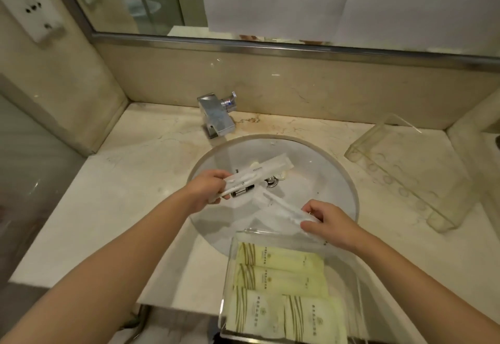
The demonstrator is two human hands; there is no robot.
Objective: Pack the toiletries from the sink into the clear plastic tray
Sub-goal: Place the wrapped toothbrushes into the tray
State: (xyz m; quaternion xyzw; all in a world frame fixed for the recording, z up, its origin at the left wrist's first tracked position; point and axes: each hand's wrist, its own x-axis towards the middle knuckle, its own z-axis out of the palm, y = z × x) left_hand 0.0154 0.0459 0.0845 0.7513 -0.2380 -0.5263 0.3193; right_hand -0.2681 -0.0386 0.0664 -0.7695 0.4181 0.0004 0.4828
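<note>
My left hand (209, 189) grips one end of a long white toiletry packet (259, 173) over the round white sink (332, 181); a small dark-capped item (243, 191) lies just below it. My right hand (328, 224) pinches another clear-wrapped white packet (281, 205) at the sink's near right side, just above the tray's far edge. The clear plastic tray (230, 284) sits at the front counter edge, holding several pale yellow sachets (278, 284). Small white items (282, 175) lie near the drain (270, 181).
A chrome faucet (216, 119) stands behind the sink. A second clear plastic holder (405, 170) lies on the marble counter (130, 195) at the right. A mirror (297, 0) runs along the back wall, and wall sockets (32, 11) are at upper left.
</note>
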